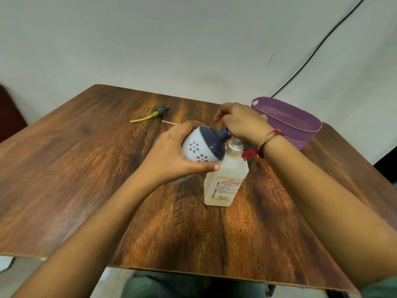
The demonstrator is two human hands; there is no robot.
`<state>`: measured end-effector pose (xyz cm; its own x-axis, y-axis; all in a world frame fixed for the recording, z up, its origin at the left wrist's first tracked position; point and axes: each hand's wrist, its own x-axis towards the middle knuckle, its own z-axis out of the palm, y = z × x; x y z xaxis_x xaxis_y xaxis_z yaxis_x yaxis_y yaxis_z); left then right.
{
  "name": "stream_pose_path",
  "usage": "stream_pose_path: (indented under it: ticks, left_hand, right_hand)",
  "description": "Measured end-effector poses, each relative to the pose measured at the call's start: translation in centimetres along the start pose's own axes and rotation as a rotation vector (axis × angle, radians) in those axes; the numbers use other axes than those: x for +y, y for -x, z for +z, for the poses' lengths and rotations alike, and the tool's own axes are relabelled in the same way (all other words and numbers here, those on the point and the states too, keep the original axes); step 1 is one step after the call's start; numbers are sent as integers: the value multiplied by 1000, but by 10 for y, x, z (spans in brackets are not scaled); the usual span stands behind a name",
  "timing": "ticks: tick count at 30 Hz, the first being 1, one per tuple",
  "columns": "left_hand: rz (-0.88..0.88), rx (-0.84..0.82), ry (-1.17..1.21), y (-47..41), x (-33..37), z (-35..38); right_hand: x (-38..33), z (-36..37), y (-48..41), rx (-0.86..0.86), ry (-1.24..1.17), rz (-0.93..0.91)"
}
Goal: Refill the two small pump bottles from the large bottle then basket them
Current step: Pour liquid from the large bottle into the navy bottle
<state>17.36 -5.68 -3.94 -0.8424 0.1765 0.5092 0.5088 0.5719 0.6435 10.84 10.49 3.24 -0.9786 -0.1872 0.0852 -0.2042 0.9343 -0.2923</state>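
Observation:
My left hand (171, 155) grips a small white bottle (199, 149) with a dark blue top and flower cut-outs, tilted so its open neck points right. My right hand (240, 123) is curled at that neck; what its fingers hold is hidden. Just below stands the large clear bottle (225, 179) with a red-lettered label and a white cap, upright on the table. A purple basket (300, 134) sits to the right of my right hand. A grey pump head with a yellow tube (152, 115) lies on the table at the back left.
The wooden table (86, 179) carries everything. A thin white tube (168, 122) lies near the pump head. A black cable (318, 50) runs down the white wall behind the basket. A dark red object (8, 112) shows at the far left edge.

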Motion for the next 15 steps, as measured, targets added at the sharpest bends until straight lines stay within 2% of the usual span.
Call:
stream_pose_path:
  ticks: [3,6,15]
  left_hand:
    - [6,-11,-7,-1,0,-2]
    - [17,-8,-9,-1,2,-4]
    - [3,-12,-8,1,4,-4]
  right_hand:
    - [-2,-7,2,61,113,-14]
    - [-5,-16,1,30,147,-23]
    - [-1,-6,2,-68,-8,5]
